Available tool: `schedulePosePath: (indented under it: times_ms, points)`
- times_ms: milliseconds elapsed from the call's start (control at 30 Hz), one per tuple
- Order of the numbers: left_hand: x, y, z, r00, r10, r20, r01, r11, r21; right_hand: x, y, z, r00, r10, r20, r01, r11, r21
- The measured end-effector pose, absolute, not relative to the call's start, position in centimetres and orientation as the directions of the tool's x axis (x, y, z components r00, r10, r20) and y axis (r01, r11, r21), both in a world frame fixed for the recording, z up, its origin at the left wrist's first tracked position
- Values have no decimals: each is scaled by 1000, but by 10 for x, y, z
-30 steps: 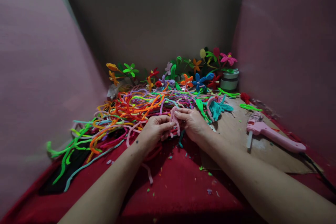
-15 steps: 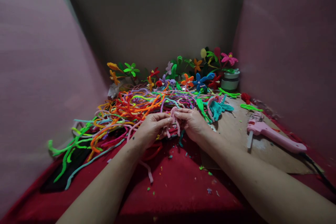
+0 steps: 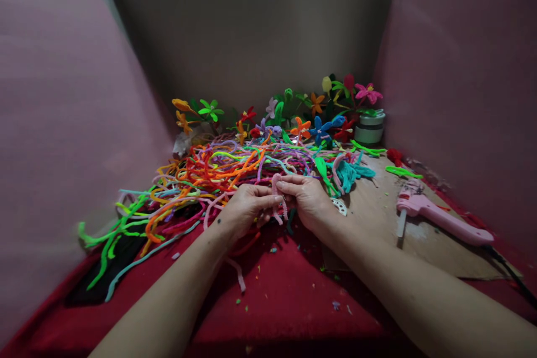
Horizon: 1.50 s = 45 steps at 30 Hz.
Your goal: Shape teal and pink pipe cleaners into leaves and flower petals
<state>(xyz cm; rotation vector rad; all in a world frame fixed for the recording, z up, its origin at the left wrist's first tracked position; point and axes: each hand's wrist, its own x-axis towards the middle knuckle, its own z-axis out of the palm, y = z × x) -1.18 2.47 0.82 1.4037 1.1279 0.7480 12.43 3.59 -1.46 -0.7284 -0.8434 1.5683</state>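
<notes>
Between my two hands is a pink pipe cleaner (image 3: 276, 180), bent into a narrow loop at the top with its two ends hanging down close together. My left hand (image 3: 248, 206) pinches it from the left with thumb and fingers. From the right, my right hand (image 3: 305, 194) grips it near the loop, fingertips closed. The fingers hide the middle of the piece. Just behind the hands spreads a big tangled heap of coloured pipe cleaners (image 3: 218, 165). Beside my right wrist lies a white disc with holes (image 3: 339, 206).
A pink glue gun (image 3: 440, 215) rests on a cardboard sheet (image 3: 369, 235) at right, its cord trailing off. Pipe-cleaner flowers (image 3: 321, 130) and a pale jar (image 3: 370, 127) stand at the back. A dark flat object (image 3: 111, 274) lies left on the red cloth (image 3: 285, 313), among small scraps.
The pink pipe cleaner's legs have come closer together and its loop has turned narrower. My left fingers have moved slightly right across it, nearer my right fingers.
</notes>
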Motion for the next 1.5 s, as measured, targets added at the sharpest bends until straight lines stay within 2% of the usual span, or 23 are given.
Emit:
schedulePosePath:
  times_ms: [133, 300, 433, 633, 867, 967, 1100, 1167, 1233, 1400, 1500]
  points:
    - [-11, 24, 10, 321, 931, -175, 199, 114, 973, 126, 34, -11, -208, 978, 9, -498, -98, -862]
    - [-9, 23, 11, 356, 921, -159, 252, 69, 965, 128, 34, -6, -253, 965, 74, -482, -60, -874]
    - [-7, 20, 9, 364, 914, -177, 195, 111, 974, 128, 32, -5, -228, 970, 84, -485, -38, -874]
    - [-2, 13, 11, 475, 855, -208, 97, 184, 978, 129, 31, -2, -153, 985, 84, -463, 3, -886]
    - [2, 12, 12, 406, 895, -184, 139, 139, 981, 131, 38, -4, -93, 993, 69, -502, 13, -864]
    - [3, 14, 10, 388, 904, -180, 119, 145, 982, 131, 40, -4, -81, 997, 20, -544, -27, -838]
    - [4, 14, 7, 405, 899, -167, 77, 148, 986, 131, 43, -2, -144, 975, -172, -654, -224, -722]
    - [4, 14, 7, 400, 900, -173, 60, 162, 985, 132, 44, -2, -219, 952, -216, -685, -307, -661]
    - [3, 14, 7, 398, 899, -184, 38, 184, 982, 132, 44, -1, -262, 945, -196, -677, -325, -660]
    - [-2, 18, 8, 405, 897, -176, -16, 200, 980, 132, 42, 1, -265, 960, -91, -659, -249, -710]
    - [-5, 19, 7, 408, 898, -164, -23, 190, 981, 131, 40, 1, -293, 953, -80, -650, -260, -714]
